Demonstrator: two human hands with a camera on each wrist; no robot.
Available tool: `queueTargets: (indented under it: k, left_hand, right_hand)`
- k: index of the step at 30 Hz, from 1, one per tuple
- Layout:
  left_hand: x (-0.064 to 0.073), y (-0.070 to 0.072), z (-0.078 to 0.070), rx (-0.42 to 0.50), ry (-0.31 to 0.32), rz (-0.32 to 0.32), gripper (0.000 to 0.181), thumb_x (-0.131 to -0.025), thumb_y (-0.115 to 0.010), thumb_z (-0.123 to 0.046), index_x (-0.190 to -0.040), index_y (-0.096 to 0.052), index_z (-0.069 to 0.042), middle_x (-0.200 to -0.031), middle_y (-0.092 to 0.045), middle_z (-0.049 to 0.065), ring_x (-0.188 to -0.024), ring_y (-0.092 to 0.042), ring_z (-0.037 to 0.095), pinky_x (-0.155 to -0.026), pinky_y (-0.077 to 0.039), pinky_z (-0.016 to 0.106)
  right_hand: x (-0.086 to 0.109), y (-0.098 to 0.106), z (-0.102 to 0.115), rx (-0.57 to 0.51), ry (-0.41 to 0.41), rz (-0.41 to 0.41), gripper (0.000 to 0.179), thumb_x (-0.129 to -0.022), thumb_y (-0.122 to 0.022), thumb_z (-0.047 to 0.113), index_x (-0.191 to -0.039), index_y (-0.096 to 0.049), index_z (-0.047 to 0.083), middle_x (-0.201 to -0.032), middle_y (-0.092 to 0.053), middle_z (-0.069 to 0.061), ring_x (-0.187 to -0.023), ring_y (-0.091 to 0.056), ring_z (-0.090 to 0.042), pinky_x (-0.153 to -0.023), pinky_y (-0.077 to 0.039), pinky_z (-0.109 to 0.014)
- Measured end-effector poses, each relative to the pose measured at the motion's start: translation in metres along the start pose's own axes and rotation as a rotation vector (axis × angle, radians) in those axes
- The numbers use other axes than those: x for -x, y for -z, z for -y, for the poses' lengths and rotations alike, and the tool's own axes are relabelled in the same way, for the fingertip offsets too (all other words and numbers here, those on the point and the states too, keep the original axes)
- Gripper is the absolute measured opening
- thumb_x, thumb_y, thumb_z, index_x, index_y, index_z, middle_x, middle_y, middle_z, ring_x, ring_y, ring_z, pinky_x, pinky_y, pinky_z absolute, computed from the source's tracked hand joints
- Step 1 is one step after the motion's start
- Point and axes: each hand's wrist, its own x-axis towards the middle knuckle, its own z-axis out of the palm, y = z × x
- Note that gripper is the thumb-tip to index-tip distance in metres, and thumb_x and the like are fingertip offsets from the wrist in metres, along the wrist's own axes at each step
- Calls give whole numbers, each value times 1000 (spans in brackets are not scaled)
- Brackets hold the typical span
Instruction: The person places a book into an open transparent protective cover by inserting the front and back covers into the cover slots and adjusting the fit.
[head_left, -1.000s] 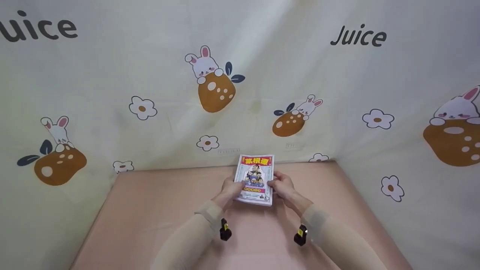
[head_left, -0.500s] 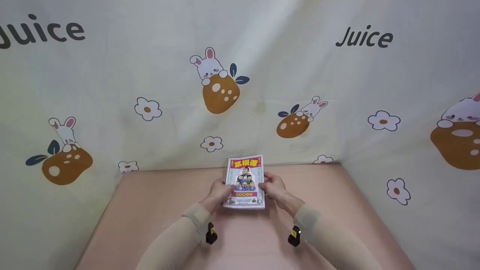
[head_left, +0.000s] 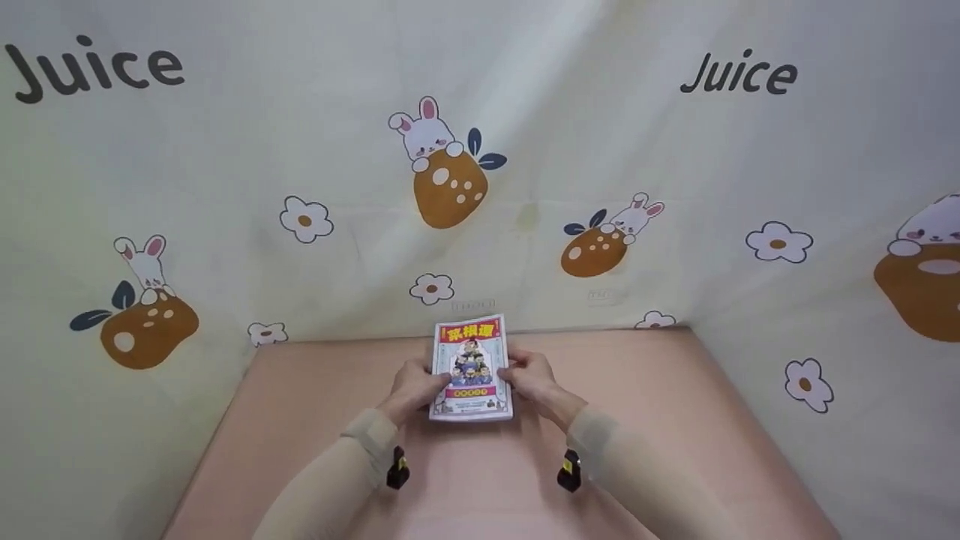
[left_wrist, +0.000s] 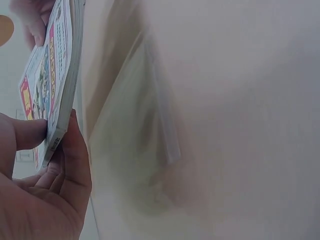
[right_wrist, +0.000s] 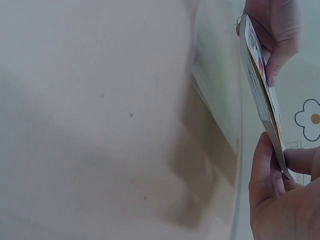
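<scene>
A thin paperback book (head_left: 472,367) with a pink, yellow and pale blue cartoon cover is held up over the table, cover facing me. My left hand (head_left: 415,386) grips its left edge, thumb on the cover and fingers behind. On the opposite edge, my right hand (head_left: 534,377) pinches it the same way. In the left wrist view, the book (left_wrist: 67,75) shows its page edges and spine corner, the left thumb pressing the cover. From the right wrist, the book (right_wrist: 260,80) is seen edge-on, its cover slightly parted from the pages.
A pink-covered table (head_left: 315,420) lies below the hands, and a faint reflection of the book shows on it. Behind and at both sides hangs a pale cloth (head_left: 337,135) printed with rabbits, fruit and flowers. Small black devices (head_left: 570,471) hang at the wrists.
Both hands have carried the book a little to the left and slightly nearer to me. The backdrop has shifted right in the view. Both grips stay the same.
</scene>
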Motion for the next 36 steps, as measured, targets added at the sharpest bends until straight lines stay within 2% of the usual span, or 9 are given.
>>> queueTargets:
  k: [5, 10, 13, 20, 27, 29, 34, 36]
  left_hand:
    - [2, 13, 7, -53, 4, -30, 39, -105, -76, -22, -133, -71, 4, -107, -78, 14, -95, -76, 22, -84, -66, 33]
    - [1, 22, 15, -120, 2, -62, 37, -100, -83, -20, -126, -72, 4, -105, -78, 15, -93, -76, 23, -81, -67, 34]
    - [-1, 27, 20, -162, 13, -76, 35, -96, -86, -19, -121, -74, 3, -102, -79, 15, -89, -76, 23, -77, -66, 33]
    - [-2, 34, 27, -218, 45, -79, 37, -98, -86, -19, -125, -71, 1, -105, -76, 13, -93, -75, 24, -81, -66, 35]
    - [-2, 34, 34, -289, 36, -89, 34, -97, -87, -18, -121, -71, -1, -102, -74, 12, -92, -72, 24, -81, -63, 36]
    - [-7, 33, 40, -299, 31, -89, 35, -96, -88, -19, -120, -71, -1, -101, -74, 11, -90, -70, 24, -78, -62, 35]
    - [-6, 30, 44, -325, 16, -104, 38, -96, -88, -18, -125, -71, 0, -106, -75, 12, -95, -70, 25, -87, -63, 41]
    - [0, 29, 39, -378, 13, -116, 36, -97, -87, -17, -124, -71, 1, -106, -75, 12, -96, -70, 26, -91, -63, 45]
  right_hand:
    - [-3, -17, -1, 21, -9, -36, 46, -101, -75, 3, -146, -71, -1, -122, -77, -16, -103, -77, -21, -87, -65, -28]
    - [-8, -35, -5, 117, -6, -100, 30, -95, -81, 3, -125, -81, -1, -111, -81, -13, -97, -74, -18, -83, -61, -26]
    - [-10, -43, -6, 165, -9, -109, 24, -92, -81, 2, -116, -82, -1, -109, -83, -12, -97, -73, -18, -83, -61, -27]
    - [-14, -56, -7, 222, -37, -67, 26, -91, -79, -1, -117, -82, 2, -115, -81, -12, -103, -71, -22, -90, -63, -33]
    - [-17, -64, -15, 249, -62, -74, 32, -90, -81, -1, -121, -79, 3, -111, -78, -10, -103, -72, -22, -90, -64, -34]
    - [-16, -65, -16, 242, -72, -67, 34, -90, -82, -1, -124, -78, 3, -112, -77, -11, -103, -72, -23, -90, -65, -35]
    - [-15, -69, -17, 270, -71, -70, 36, -91, -84, 0, -126, -77, 3, -113, -77, -11, -105, -72, -25, -94, -65, -41]
    - [-14, -71, -17, 308, -56, -79, 35, -91, -84, 2, -125, -77, 3, -112, -77, -10, -105, -71, -25, -97, -64, -44]
